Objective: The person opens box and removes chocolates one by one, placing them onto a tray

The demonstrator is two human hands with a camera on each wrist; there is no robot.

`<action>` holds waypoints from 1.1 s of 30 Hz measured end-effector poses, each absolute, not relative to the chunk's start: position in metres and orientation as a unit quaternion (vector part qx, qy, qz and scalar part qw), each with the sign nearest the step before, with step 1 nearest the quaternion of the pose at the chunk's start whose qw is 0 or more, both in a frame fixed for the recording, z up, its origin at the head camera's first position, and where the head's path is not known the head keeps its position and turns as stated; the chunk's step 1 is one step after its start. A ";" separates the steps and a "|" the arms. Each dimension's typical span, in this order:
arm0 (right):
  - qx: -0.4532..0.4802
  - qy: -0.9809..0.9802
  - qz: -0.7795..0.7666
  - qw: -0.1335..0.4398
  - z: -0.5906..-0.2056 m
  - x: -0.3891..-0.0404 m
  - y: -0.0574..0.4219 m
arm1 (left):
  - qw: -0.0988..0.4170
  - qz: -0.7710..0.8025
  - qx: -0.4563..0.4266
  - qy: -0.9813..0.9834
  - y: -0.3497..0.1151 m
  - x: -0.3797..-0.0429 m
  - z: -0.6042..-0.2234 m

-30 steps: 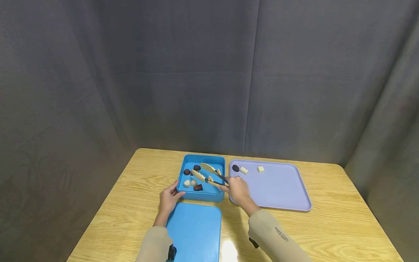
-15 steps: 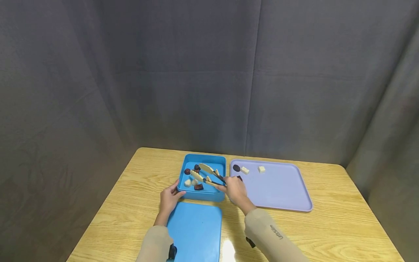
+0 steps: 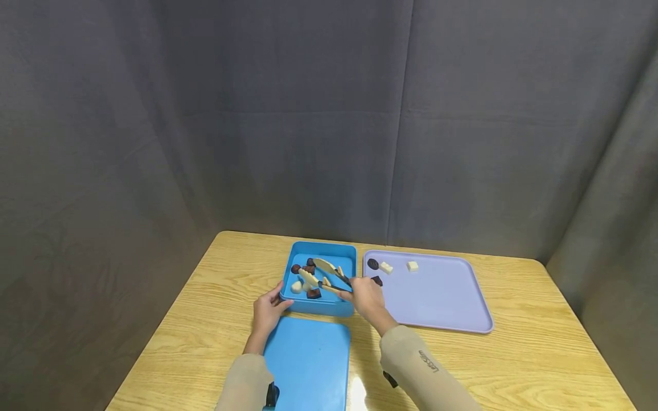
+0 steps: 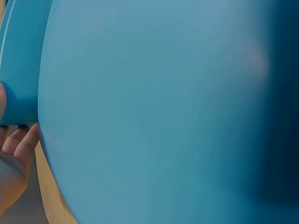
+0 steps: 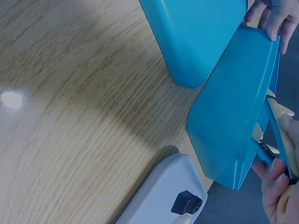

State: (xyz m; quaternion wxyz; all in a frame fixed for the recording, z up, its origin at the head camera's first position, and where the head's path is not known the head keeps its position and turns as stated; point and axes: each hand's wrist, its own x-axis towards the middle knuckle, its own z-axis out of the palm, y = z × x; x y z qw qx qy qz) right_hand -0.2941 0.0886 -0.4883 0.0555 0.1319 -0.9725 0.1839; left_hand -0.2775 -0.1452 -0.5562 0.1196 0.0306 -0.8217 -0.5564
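Note:
My left hand (image 3: 267, 313) grips the near left corner of a blue box (image 3: 316, 308), thumb on the front wall. In the left wrist view its fingers reach under the box (image 4: 18, 93). Tongs (image 3: 325, 265) with cream, scalloped tips are in my right hand (image 3: 368, 297), their arms spread apart over the box. No piece shows between the tips. Inside lie a dark round piece (image 3: 295, 268), a dark block (image 3: 313, 294), a white piece (image 3: 296, 287) and others that look like chocolates, some partly hidden by the tongs.
A lilac tray (image 3: 437, 297) right of the box carries a dark oval piece (image 3: 373, 264), a white bar (image 3: 386, 268), a white cube (image 3: 412, 266) and a dark block (image 3: 377, 281) beside my right hand. A flat blue lid (image 3: 308, 359) lies before the box. Grey curtain (image 3: 308, 142) stands behind.
My right hand has shifted slightly left with the tongs, uncovering the dark block on the tray. The left hand keeps its grip on the box corner.

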 end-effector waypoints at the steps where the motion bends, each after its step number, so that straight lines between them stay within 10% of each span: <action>1: 0.131 -0.973 0.185 0.054 -0.489 -0.294 0.088 | 0.121 -0.556 0.029 -0.822 -0.145 -0.278 -0.557; 33: 0.126 -0.976 0.171 0.055 -0.484 -0.296 0.088 | 0.122 -0.555 0.026 -0.823 -0.146 -0.278 -0.558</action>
